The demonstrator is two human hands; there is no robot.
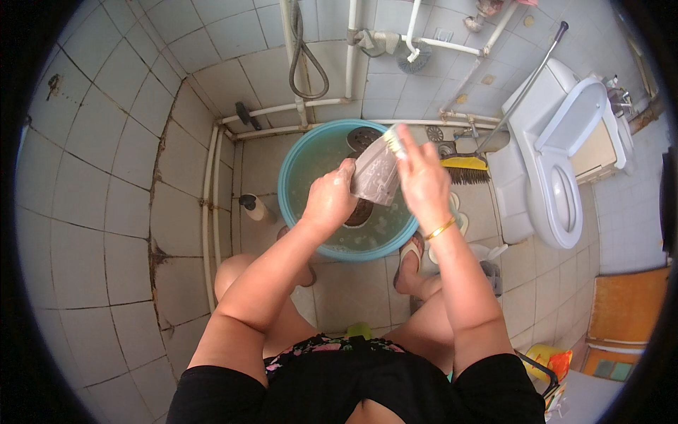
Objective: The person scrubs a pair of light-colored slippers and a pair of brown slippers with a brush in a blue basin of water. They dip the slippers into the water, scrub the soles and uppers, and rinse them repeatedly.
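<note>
My left hand (331, 193) grips the near-left edge of a greyish, flared piece (375, 172), probably plastic, whose surface is wet with suds. Closed around a small scrub brush (394, 144) with pale bristles, my right hand (424, 177) is at the piece's upper right edge; the brush's handle is mostly hidden by the fingers. Both hands are above a round turquoise plastic tub (290, 212) of cloudy, foamy water. In the tub, a dark round slotted part (365, 139) shows behind the piece, and a brown round part (360, 214) shows below it.
A pump bottle (257, 208) stands left of the tub. To the right are a broom (466, 168) with a yellow head, a floor drain (446, 147) and a white toilet (553, 196). White pipes (265, 130) run along the tiled wall behind. My sandalled foot (409, 262) is beside the tub.
</note>
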